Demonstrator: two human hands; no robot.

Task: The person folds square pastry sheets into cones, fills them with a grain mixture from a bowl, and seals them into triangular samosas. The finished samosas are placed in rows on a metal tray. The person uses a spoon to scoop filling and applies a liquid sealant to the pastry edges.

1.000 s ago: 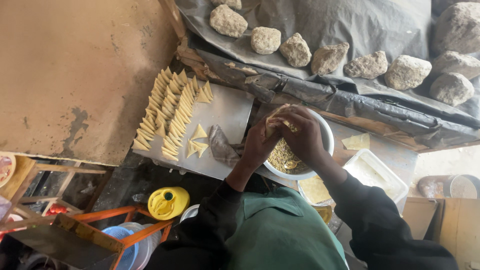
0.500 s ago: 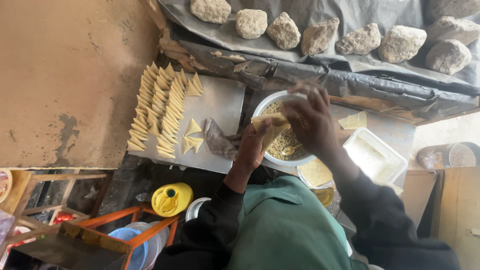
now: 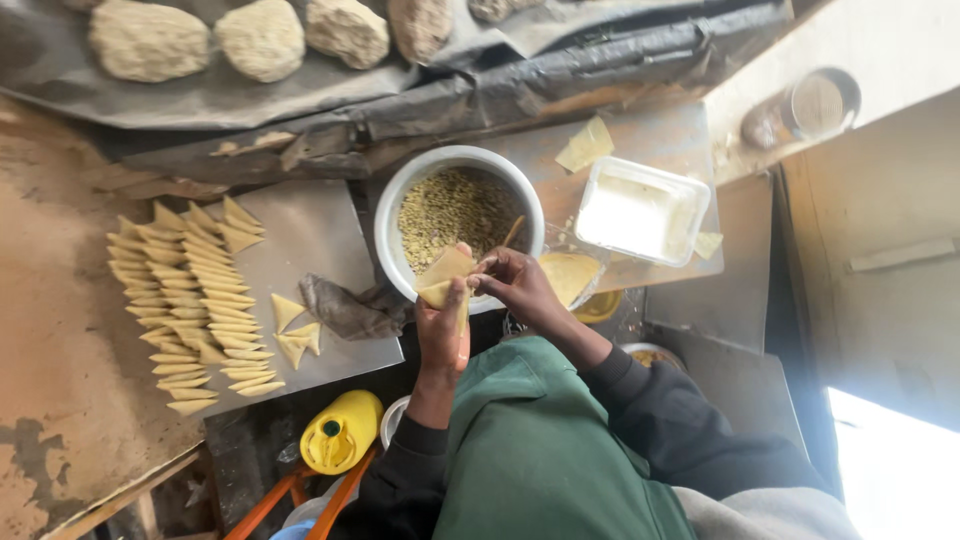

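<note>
Pastry cone (image 3: pixel 445 277) is pinched between fingers of left hand (image 3: pixel 443 325) and right hand (image 3: pixel 515 285) over filling bowl (image 3: pixel 392 215); filling could be spilled if grip slackens

bowl (image 3: pixel 395 215): glossy white enamel | tub (image 3: pixel 640 210): white plastic | rag (image 3: pixel 350 308): matt cloth

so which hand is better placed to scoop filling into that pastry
Probably the right: the right hand is beside the spoon handle in the bowl of filling, while the left hand is busy holding the folded pastry.
</note>
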